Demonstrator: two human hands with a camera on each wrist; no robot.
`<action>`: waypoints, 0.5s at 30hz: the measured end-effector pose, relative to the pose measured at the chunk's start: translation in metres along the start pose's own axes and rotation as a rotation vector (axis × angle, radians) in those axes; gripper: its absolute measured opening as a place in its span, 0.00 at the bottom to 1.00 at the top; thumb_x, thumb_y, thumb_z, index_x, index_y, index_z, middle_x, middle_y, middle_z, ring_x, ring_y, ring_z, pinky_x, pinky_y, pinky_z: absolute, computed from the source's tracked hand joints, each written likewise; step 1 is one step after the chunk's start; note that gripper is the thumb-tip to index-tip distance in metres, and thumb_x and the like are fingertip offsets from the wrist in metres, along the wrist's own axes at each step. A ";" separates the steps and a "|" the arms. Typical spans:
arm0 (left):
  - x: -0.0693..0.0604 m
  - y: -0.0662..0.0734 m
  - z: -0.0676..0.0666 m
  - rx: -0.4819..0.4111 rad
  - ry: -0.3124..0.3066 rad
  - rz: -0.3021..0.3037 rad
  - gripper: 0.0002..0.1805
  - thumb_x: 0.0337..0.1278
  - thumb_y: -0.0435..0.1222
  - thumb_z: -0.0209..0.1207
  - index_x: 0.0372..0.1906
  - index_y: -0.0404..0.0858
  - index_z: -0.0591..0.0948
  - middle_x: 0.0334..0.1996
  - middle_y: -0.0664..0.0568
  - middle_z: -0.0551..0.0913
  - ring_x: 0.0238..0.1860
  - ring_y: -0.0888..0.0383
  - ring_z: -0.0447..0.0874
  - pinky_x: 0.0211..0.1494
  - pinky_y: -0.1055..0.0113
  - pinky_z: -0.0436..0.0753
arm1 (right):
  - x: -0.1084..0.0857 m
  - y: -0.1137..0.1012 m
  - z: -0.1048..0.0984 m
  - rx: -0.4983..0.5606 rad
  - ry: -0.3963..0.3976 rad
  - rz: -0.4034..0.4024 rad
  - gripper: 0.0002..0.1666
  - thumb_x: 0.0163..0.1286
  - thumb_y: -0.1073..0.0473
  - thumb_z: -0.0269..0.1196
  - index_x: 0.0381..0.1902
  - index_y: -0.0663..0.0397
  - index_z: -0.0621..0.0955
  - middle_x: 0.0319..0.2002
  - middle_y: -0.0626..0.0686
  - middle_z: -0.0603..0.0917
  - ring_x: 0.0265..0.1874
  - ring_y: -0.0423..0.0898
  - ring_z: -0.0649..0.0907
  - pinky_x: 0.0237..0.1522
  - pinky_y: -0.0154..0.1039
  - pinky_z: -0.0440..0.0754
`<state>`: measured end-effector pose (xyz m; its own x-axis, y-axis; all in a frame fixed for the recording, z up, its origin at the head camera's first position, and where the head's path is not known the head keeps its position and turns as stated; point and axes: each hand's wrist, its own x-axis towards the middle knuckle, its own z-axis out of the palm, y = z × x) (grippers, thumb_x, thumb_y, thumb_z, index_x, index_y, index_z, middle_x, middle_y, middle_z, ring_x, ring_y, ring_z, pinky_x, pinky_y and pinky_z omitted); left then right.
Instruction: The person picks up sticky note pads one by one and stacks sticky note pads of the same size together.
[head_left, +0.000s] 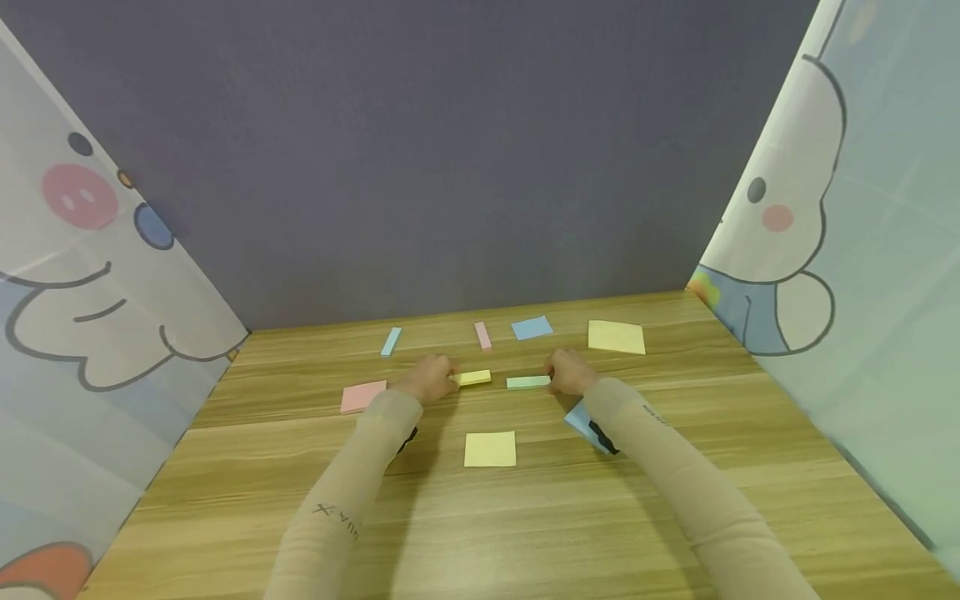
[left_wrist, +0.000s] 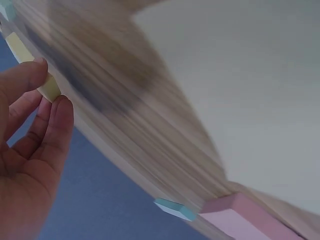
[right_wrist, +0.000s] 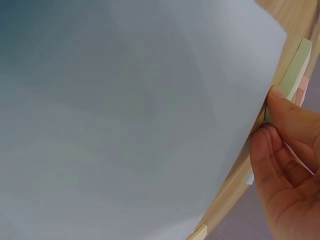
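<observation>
My left hand (head_left: 431, 379) pinches the near end of a narrow yellow pad (head_left: 475, 377) between thumb and fingers; the left wrist view shows the yellow pad (left_wrist: 50, 89) in the grip of the left hand (left_wrist: 30, 135). Across from it, my right hand (head_left: 572, 372) holds the right end of a narrow green pad (head_left: 527, 382). In the right wrist view the thumb and fingers of the right hand (right_wrist: 290, 160) are at the end of the green pad (right_wrist: 296, 67). A small gap separates the two strips, which lie roughly in line.
A square yellow pad (head_left: 491, 449) lies nearer me, a pink pad (head_left: 363, 397) at left, and a blue pad (head_left: 585, 423) partly under my right wrist. Farther back are a blue strip (head_left: 391, 342), pink strip (head_left: 483, 335), blue pad (head_left: 532, 327) and yellow pad (head_left: 617, 337).
</observation>
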<state>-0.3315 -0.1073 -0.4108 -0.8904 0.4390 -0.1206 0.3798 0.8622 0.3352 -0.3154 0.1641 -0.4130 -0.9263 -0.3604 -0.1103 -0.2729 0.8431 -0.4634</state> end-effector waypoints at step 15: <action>0.009 0.024 0.000 0.021 0.016 0.067 0.17 0.55 0.34 0.59 0.49 0.32 0.80 0.49 0.42 0.80 0.50 0.48 0.78 0.53 0.60 0.78 | -0.001 -0.003 -0.002 -0.017 -0.008 0.001 0.20 0.54 0.67 0.66 0.46 0.69 0.80 0.42 0.62 0.82 0.38 0.50 0.79 0.44 0.43 0.80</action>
<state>-0.3306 -0.0824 -0.4039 -0.8665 0.4922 -0.0831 0.4440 0.8361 0.3221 -0.3139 0.1627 -0.4102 -0.9245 -0.3625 -0.1177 -0.2764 0.8503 -0.4479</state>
